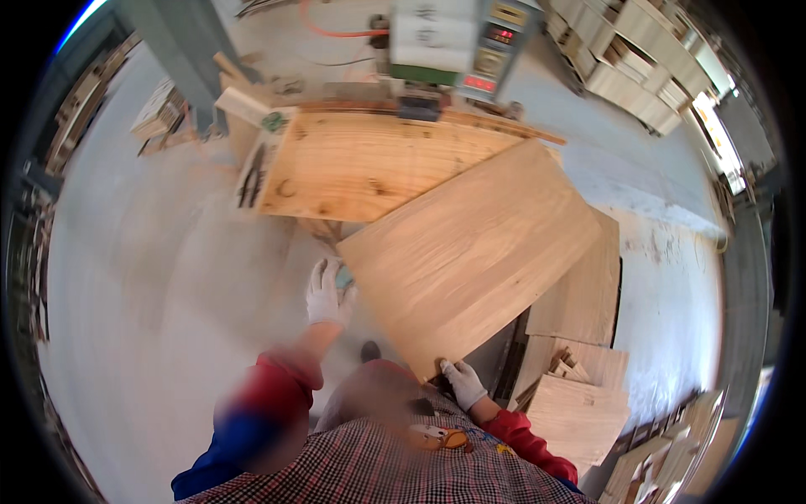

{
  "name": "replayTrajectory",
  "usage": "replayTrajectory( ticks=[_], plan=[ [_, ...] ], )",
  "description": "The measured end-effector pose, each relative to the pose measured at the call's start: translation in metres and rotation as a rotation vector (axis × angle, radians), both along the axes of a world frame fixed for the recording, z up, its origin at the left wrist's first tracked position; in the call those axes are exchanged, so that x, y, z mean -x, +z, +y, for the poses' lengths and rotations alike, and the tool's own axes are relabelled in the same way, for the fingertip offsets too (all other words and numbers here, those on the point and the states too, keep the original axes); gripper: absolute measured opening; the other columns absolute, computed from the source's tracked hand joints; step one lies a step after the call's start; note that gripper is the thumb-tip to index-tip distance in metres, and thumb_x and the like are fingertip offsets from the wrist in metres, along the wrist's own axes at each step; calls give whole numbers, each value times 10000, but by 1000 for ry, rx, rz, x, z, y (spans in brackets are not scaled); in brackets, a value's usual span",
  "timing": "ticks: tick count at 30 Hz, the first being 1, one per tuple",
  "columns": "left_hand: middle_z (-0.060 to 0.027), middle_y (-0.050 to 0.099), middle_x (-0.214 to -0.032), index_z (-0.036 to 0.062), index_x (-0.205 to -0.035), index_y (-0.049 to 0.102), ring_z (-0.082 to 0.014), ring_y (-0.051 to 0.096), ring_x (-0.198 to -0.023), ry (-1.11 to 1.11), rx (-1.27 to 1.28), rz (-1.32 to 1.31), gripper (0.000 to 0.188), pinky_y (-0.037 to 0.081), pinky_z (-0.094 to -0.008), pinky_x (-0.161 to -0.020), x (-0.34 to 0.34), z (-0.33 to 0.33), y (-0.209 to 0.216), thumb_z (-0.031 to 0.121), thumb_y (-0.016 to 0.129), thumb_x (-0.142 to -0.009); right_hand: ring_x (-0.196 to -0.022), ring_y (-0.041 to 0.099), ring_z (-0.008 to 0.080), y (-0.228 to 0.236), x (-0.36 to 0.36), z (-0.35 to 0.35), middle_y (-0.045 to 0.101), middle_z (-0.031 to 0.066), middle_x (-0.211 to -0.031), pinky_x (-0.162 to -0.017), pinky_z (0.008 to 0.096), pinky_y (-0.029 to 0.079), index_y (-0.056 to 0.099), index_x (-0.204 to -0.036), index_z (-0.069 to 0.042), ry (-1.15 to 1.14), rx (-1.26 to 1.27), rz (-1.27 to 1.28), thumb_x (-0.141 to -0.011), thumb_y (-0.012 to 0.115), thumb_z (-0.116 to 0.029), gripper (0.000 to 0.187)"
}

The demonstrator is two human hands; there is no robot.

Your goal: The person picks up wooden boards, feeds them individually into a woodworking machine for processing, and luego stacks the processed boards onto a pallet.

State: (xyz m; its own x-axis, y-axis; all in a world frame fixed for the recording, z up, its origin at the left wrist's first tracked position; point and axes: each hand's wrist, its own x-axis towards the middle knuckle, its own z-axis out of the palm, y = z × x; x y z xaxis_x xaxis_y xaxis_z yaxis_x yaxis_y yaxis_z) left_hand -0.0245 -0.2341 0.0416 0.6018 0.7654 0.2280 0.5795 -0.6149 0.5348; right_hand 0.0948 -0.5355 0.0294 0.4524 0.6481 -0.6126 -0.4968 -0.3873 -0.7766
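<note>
A large flat wooden panel [478,252] with pale brown grain lies slanted in front of me, its far part over a knotty yellowish worktable board [361,164]. My right hand [463,384], in a white glove, pinches the panel's near corner, thumb on top and the other fingers hidden beneath. Just off the panel's left edge, my left hand [329,296], also white-gloved, is held out with its fingers apart. It holds nothing that I can see. A small teal patch shows beside its fingers, too little to name.
Behind the worktable stands a machine [432,42] with a control box [497,50] showing red digits. More panels [579,286] are stacked at my right. A loaded wooden cart [638,76] stands far right, a grey-green column [189,59] far left. Dark tools [252,176] lie on the worktable's left end.
</note>
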Motion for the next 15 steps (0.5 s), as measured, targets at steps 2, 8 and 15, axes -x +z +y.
replayTrajectory(
  ticks=[2,8,15],
  plan=[
    [-253,353,-1377,47,-1320,409,-418,393,-1241,39,66,-24,607,368,-439,-1020,37,13,1,197,649,-784,-772,552,127,5,5,52,589,32,-884,-668,277,477,574,-1051,-15,-24,65,257,-946,548,-277,283],
    [-252,325,-1403,52,-1347,389,-408,356,-1284,110,226,-21,636,343,-435,-1043,113,28,-12,194,652,-785,-760,579,158,22,16,211,579,53,-932,-685,318,516,556,-1163,-70,241,-72,417,-957,524,-286,300],
    [-250,306,-1427,55,-1385,351,-403,336,-1301,115,173,0,720,330,-447,-1050,111,40,-11,221,680,-767,-740,570,117,65,-21,216,601,29,-904,-689,281,516,562,-1210,-66,592,-18,73,-958,507,-296,346]
  ],
)
